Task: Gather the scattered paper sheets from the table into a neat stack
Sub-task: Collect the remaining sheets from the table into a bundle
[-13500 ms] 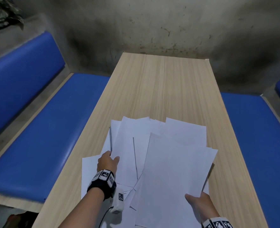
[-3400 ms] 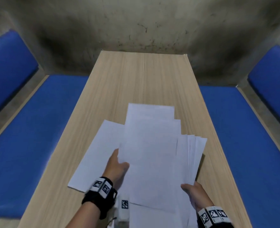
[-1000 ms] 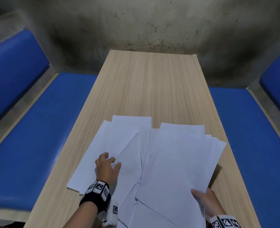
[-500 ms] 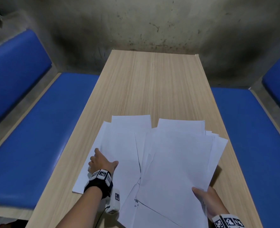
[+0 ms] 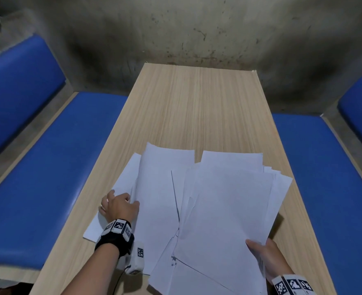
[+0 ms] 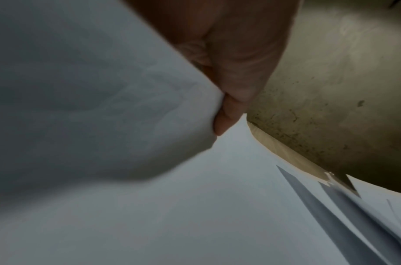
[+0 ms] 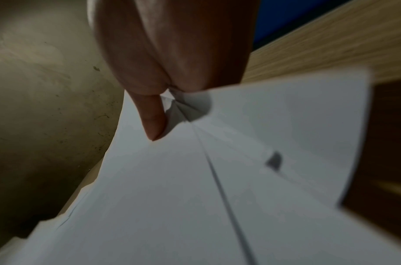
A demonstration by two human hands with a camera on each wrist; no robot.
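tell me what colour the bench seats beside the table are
Blue; the bench seats show best in the head view.

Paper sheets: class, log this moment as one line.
left hand: pinching loose sheet | right hand: holding gathered stack | stack: uneven

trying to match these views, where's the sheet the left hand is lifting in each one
Head: lifted sheet, left of centre, its left edge pinched by the left hand.
Left wrist: fills the upper left, at the fingertips.
Right wrist: cannot tell it apart from the other sheets.
Shared landmark: stained wall.
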